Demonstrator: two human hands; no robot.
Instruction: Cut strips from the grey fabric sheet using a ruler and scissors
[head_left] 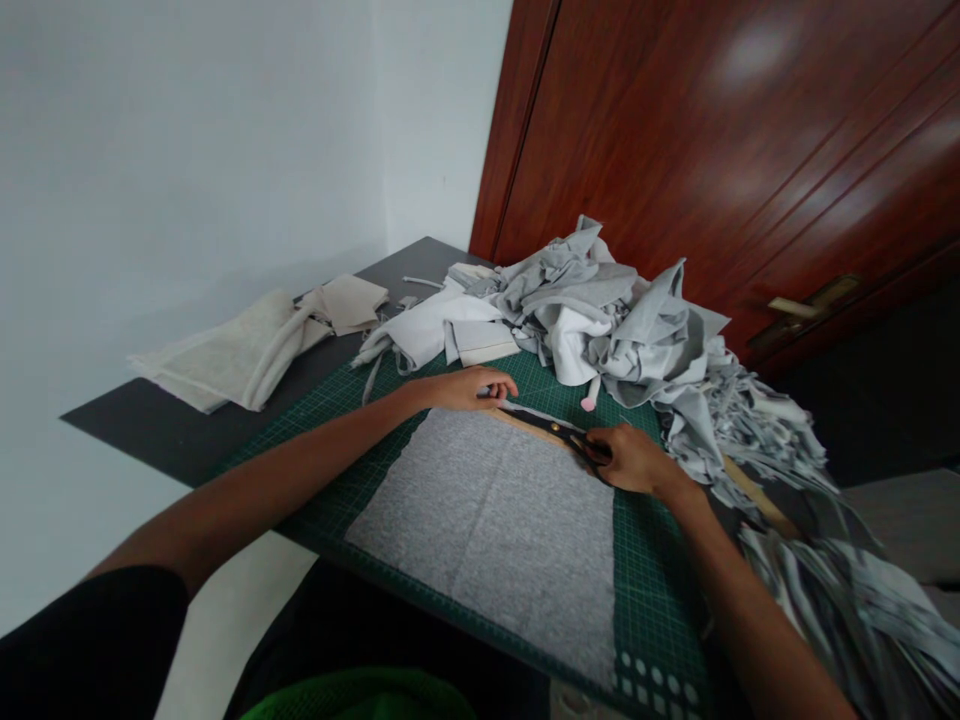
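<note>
A piece of heather-grey fabric [480, 520] lies flat on the green cutting mat [646, 560], with a faint crease down its middle. My right hand [628, 458] grips the handles of black scissors [556, 427] with a brass-coloured pivot. Their blades point left along the fabric's far edge. Beneath them a thin tan strip [517, 422], perhaps a wooden ruler, runs along that edge. At the far left corner, my left hand [472, 388] has its fingers curled and seems to pinch the fabric's edge; the fingertips are partly hidden.
Behind the mat rises a heap of grey and white fabric scraps [607, 310]. Folded cream cloth [232, 350] lies at the left, by the wall. More shredded strips [847, 590] are at the right. A pink-tipped white object [590, 395] sits before the heap; a wooden door [675, 150] stands behind.
</note>
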